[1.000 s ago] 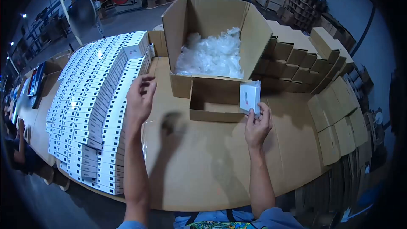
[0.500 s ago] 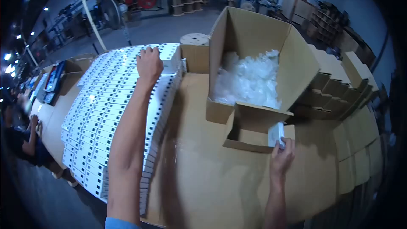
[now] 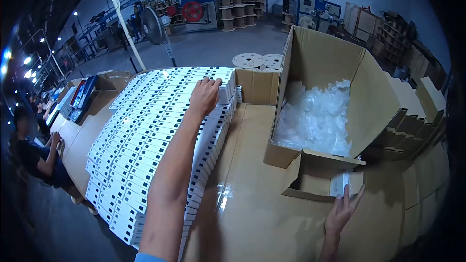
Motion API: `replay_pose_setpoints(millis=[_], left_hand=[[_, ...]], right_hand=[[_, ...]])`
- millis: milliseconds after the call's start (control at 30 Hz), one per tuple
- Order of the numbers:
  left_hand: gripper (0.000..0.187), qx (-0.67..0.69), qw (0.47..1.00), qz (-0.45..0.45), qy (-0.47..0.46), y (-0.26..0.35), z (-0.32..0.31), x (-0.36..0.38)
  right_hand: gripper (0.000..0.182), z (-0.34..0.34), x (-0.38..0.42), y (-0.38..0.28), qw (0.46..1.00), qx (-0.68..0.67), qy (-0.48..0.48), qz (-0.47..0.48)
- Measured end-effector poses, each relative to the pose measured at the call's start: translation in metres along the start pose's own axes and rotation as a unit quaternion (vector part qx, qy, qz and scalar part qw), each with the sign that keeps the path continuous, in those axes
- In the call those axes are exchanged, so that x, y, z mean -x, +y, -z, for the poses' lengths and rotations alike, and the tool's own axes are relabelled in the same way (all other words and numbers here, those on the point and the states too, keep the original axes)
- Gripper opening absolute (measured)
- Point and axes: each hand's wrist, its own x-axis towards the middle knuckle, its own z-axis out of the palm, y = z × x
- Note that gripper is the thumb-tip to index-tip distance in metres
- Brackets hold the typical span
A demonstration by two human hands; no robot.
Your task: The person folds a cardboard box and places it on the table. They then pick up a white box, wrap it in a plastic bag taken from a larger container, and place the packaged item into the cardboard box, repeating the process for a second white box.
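My left hand (image 3: 205, 96) reaches over the far right part of a big stack of slim white boxes (image 3: 141, 131), each with a small dark square on its end. Its fingers are curled down over a white box (image 3: 224, 94) at the stack's edge. On the right, my right hand (image 3: 341, 213) is open, fingers stretched, with the fingertips at a white box (image 3: 339, 184). That white box stands inside the right end of a small open cardboard carton (image 3: 305, 195), whose flap is raised along the back.
Behind the small carton stands a large cardboard box (image 3: 335, 43) holding crumpled clear plastic bags (image 3: 315, 119). Folded cardboard cartons (image 3: 412, 116) are stacked at the right. Another person (image 3: 41, 157) sits at the far left. Cable reels (image 3: 250, 60) and a fan (image 3: 151, 23) stand beyond the table.
The white box at my right hand has gone down into the small carton, and those fingers have opened off it. My left hand stays at the stack; the view has shifted.
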Motion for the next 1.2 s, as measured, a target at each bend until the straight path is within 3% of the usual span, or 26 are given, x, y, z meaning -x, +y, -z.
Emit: replay_pose_setpoints(millis=[100, 167, 233, 333, 433, 467, 533, 600, 667, 767, 800, 833, 933, 967, 1100, 1133, 1200], left_hand=[[0.031, -0.026, 1.000, -0.007, 0.009, -0.001, -0.011, 0.006], [0.029, -0.057, 0.998, -0.012, 0.028, -0.004, -0.022, 0.009], [0.028, 0.053, 0.997, 0.025, 0.059, 0.007, -0.003, 0.017], [0.028, 0.201, 0.969, 0.121, 0.081, 0.032, 0.031, 0.029], [0.036, 0.307, 0.913, 0.241, 0.121, 0.087, 0.092, 0.079], [0.042, 0.311, 0.903, 0.271, 0.123, 0.105, 0.109, 0.103], [0.056, 0.575, 0.723, 0.370, 0.100, 0.163, 0.155, 0.146], [0.063, 0.682, 0.668, 0.291, 0.064, 0.199, 0.138, 0.197], [0.057, 0.627, 0.758, 0.176, -0.034, 0.236, 0.128, 0.236], [0.050, 0.731, 0.627, 0.231, -0.139, 0.293, 0.150, 0.247], [0.049, 0.757, 0.577, 0.253, -0.174, 0.303, 0.152, 0.246], [0.031, 0.790, 0.538, 0.243, -0.165, 0.313, 0.151, 0.245], [0.010, 0.656, 0.675, 0.171, -0.292, 0.319, 0.167, 0.212], [0.023, 0.596, 0.752, 0.120, -0.255, 0.317, 0.178, 0.188], [0.017, 0.432, 0.898, 0.017, -0.087, 0.300, 0.172, 0.081], [0.008, 0.408, 0.907, 0.029, -0.101, 0.291, 0.156, 0.052], [0.015, 0.277, 0.958, -0.072, 0.010, 0.272, 0.116, -0.001]], right_hand=[[0.053, 0.010, 0.005, -0.016, 0.996, 0.081, -0.032, 0.010], [0.060, 0.020, 0.007, -0.027, 0.997, 0.065, -0.004, 0.035], [0.065, 0.035, 0.013, -0.034, 0.997, 0.046, 0.028, 0.048], [0.064, 0.049, 0.019, -0.052, 0.997, -0.041, 0.004, 0.062], [0.060, 0.058, 0.035, -0.064, 0.973, -0.187, -0.123, 0.048], [0.061, 0.053, 0.046, -0.065, 0.945, -0.283, -0.166, -0.004], [0.065, 0.042, 0.068, -0.068, 0.846, -0.467, -0.236, -0.105], [0.071, 0.051, 0.075, -0.079, 0.782, -0.526, -0.300, -0.146], [0.077, 0.056, 0.077, -0.080, 0.737, -0.568, -0.328, -0.162], [0.084, 0.055, 0.080, -0.068, 0.711, -0.615, -0.300, -0.161], [0.081, 0.062, 0.074, -0.064, 0.732, -0.589, -0.281, -0.197], [0.079, 0.061, 0.074, -0.051, 0.715, -0.603, -0.295, -0.198], [0.062, 0.075, 0.070, -0.035, 0.697, -0.628, -0.276, -0.208], [0.055, 0.079, 0.066, -0.032, 0.697, -0.635, -0.259, -0.210], [0.015, 0.086, 0.058, 0.000, 0.764, -0.551, -0.267, -0.206], [0.015, 0.086, 0.054, 0.006, 0.769, -0.546, -0.262, -0.203], [0.015, 0.086, 0.051, 0.019, 0.780, -0.536, -0.254, -0.199]])
